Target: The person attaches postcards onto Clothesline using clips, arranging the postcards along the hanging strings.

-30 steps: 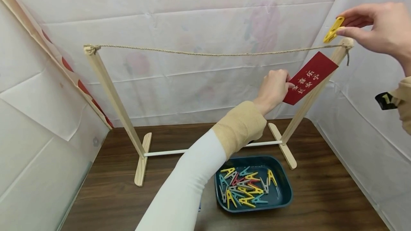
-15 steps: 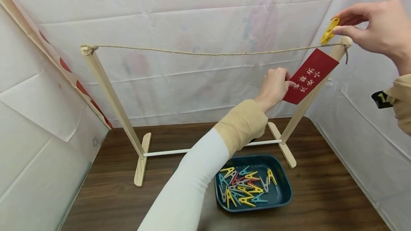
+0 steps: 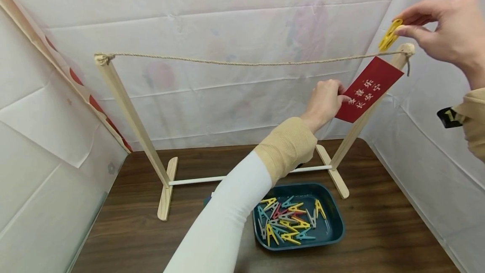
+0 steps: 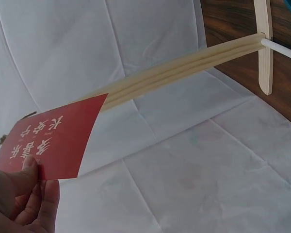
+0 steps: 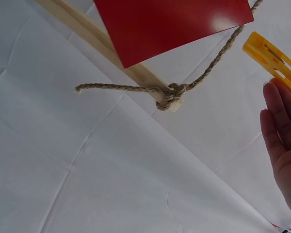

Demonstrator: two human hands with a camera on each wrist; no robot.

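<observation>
The left arm wears a long white sleeve (image 3: 223,222) that runs up from the lower edge of the head view, rising above the blue tray (image 3: 337,226). Just beyond the tray, a tan elastic wrap (image 3: 286,148) circles the wrist, soft and slightly bunched at its edges. The left hand (image 3: 323,102) past the wrap is bare, with no rings. Well right of the tray, the right wrist carries a matching tan wrap (image 3: 473,121) with a small black piece (image 3: 449,117) clipped at its inner side. The right hand (image 3: 451,28) is bare too, its nails short and unpainted.
</observation>
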